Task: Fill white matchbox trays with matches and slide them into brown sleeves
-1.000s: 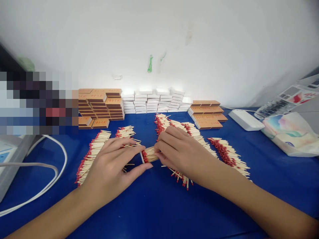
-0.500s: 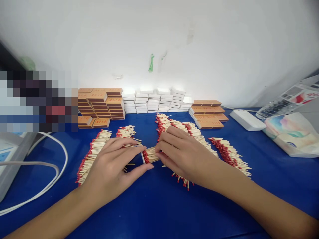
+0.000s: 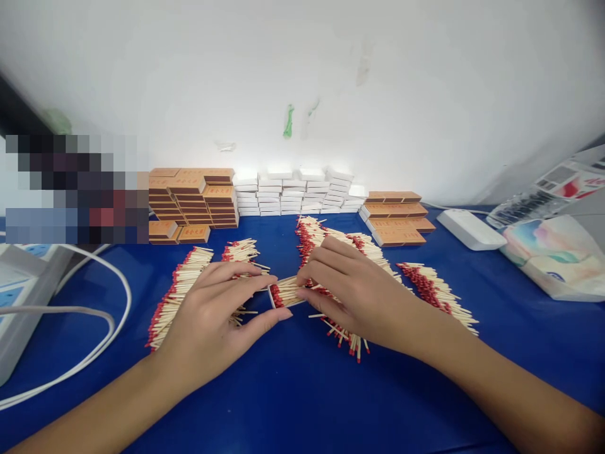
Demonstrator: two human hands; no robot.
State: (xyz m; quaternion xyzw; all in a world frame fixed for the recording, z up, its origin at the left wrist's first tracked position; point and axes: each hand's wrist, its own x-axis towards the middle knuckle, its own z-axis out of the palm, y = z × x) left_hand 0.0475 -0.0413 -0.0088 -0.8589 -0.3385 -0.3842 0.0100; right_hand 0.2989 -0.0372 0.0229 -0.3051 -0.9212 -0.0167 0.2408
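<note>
Right hand (image 3: 347, 287) thumb has parted slightly from its fingers, pinch unclear; left hand (image 3: 215, 309) grips the matchbox tray (image 3: 271, 297) between both. Looks mostly filled; loose matches (image 3: 182, 293), white boxes (image 3: 290, 195) far side remain.

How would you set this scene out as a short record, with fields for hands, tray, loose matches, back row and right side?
left hand: thumb and finger at opposite sides of the tray's left end
right hand: fingertips at the tray's other end, hiding it
tray: white, holding matches, red heads leftward
loose matches: piles on the blue table, either side of the tray
back row: white boxes between orange matchbox stacks
right side: tissue pack, white device
</note>
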